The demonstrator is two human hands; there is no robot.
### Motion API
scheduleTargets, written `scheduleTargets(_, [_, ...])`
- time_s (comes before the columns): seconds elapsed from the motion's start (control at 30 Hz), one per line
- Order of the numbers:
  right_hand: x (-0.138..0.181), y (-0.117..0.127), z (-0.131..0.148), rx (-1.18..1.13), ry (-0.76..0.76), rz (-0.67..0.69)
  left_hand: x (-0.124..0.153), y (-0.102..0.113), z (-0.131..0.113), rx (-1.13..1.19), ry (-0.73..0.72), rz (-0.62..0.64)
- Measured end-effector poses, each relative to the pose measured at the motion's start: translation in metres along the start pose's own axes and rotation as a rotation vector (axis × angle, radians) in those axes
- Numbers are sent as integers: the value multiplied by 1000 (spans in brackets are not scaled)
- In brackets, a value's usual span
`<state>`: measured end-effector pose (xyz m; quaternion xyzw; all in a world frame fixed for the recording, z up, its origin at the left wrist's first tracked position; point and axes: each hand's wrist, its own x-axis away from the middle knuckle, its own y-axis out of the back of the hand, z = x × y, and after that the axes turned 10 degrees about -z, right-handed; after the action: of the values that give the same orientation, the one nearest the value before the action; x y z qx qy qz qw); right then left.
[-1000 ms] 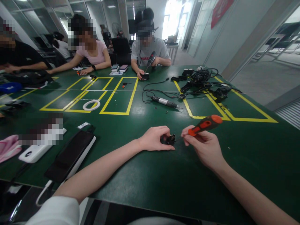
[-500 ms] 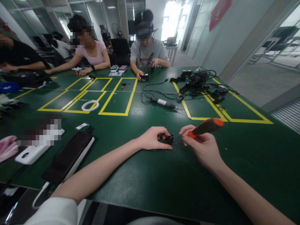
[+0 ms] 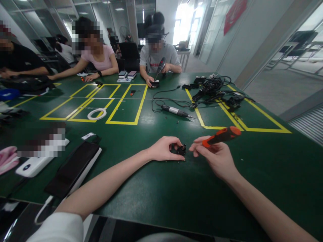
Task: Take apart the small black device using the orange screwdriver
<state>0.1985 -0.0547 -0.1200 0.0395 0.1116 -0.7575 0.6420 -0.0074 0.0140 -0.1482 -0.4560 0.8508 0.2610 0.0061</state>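
My left hand [image 3: 164,148] pinches a small black part [image 3: 178,149] with a metal-tipped end, holding it down on the green table [image 3: 176,198]. My right hand [image 3: 215,156] is closed round a screwdriver [image 3: 221,135] with an orange and black handle. Its thin shaft points left toward the part, and the tip lies just right of the part's metal end.
An electric screwdriver [image 3: 176,111] with its cable lies beyond my hands, beside a tangle of black cables [image 3: 214,88]. A black pouch [image 3: 73,168] and a white power bank [image 3: 31,165] lie at the left. Yellow tape outlines [image 3: 127,104] mark the table. Three people sit at the far side.
My left fingers have shifted on the black part, uncovering more of it. My right hand with the screwdriver has barely moved.
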Motion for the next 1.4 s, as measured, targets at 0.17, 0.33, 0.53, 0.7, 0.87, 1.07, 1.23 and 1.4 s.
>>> scheduleTargets(0.17, [1,-2,-2,-34,-40,-55,0,0,0,-5,-1,-8])
scheduleTargets(0.33, [1,0,-2,-30,-20,-16,0,-1,1,21,-31,-17])
scheduleTargets(0.53, [3,-3,-1,-95,-28,54,0,-1,1,25,-22,-11])
scheduleTargets(0.7, [3,-1,-1,21,2,21,0,-1,0,-4,0,-10])
scheduleTargets(0.87, [3,-2,-1,6,4,36,0,0,-2,-4,15,-6])
scheduleTargets(1.07, [4,-4,0,-13,11,19,0,-1,-2,13,-9,-3])
scheduleTargets(1.23, [4,-2,1,61,34,46,0,0,-1,-3,-22,1])
scheduleTargets(1.4, [4,-3,0,6,28,63,-1,1,-2,-19,-26,20])
